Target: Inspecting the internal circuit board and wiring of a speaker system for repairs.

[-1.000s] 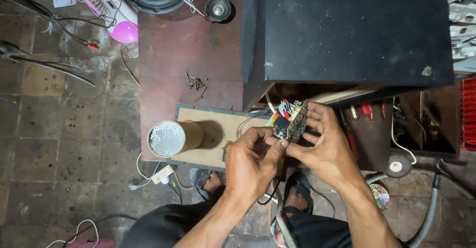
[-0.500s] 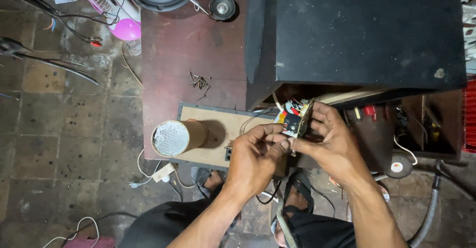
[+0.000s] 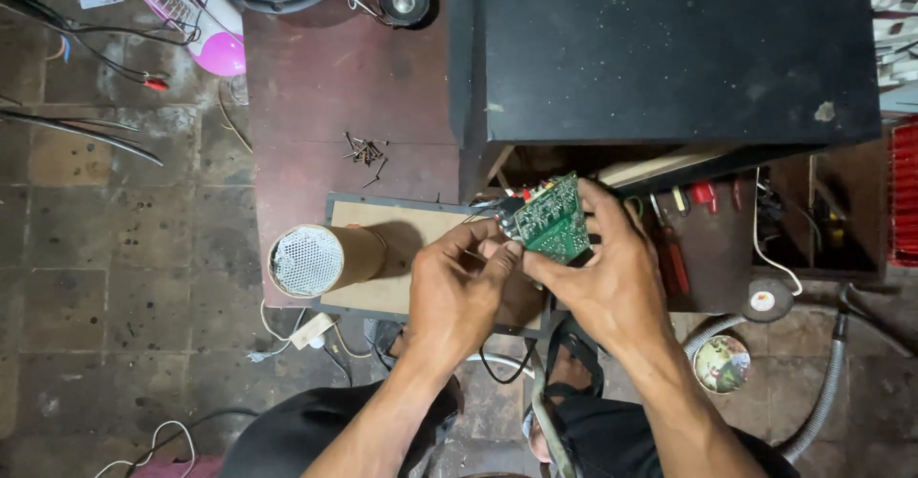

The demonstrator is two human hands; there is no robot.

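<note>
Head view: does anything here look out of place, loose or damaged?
Yes. A handful of dark screws lies loose in a heap on the reddish table, not in any container. The black speaker box stands open at its lower edge, wires trailing to the green circuit board held by both hands. The board itself shows no obvious damage.

One head-worn view looks almost straight down, close over both hands (image 3: 535, 282) at centre, taking in the surface (image 3: 325, 96), tiled floor (image 3: 115, 268) and the person's knees at the bottom edge.
</note>
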